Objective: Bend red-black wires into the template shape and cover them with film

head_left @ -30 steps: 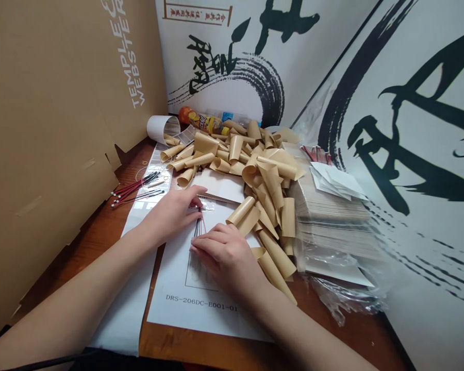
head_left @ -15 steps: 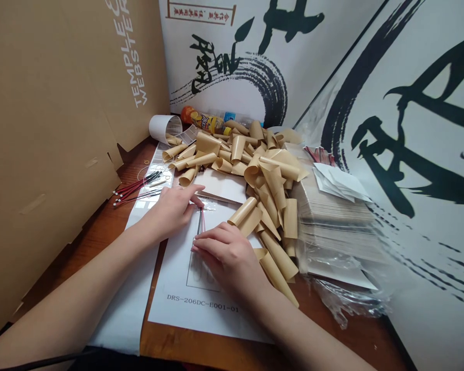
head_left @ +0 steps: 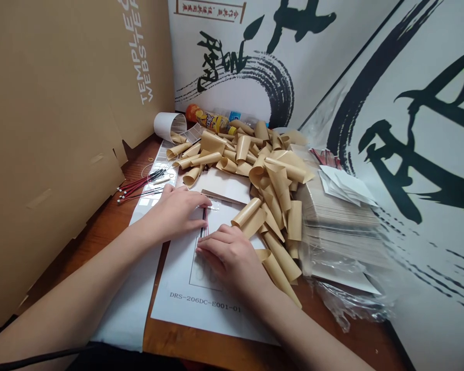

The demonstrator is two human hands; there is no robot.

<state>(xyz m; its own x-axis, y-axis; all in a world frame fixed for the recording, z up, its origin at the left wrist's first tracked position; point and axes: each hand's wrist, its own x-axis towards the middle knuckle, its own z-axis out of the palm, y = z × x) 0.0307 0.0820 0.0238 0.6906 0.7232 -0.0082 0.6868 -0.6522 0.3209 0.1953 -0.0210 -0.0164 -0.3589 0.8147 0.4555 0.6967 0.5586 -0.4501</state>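
A white sheet printed "DRS-206DC-E001-01" lies on the wooden table, and both hands rest on it. My left hand lies palm down, its fingers pressing the upper end of a thin bundle of red and black wires. My right hand lies flat just below, fingers stretched out over the lower part of the same wires. The wires run between the two hands and are mostly covered. A heap of curled tan paper strips lies right beside my right hand.
More red and black wires lie at the left on a clear sheet. A stack of bagged cards stands at the right. A white roll and a bottle lie at the back. Cardboard walls the left, printed boards the right.
The view has shifted slightly, so everything sits a little further right. Both hands stay on the wires, the left fingers having slid slightly along the bundle's top.
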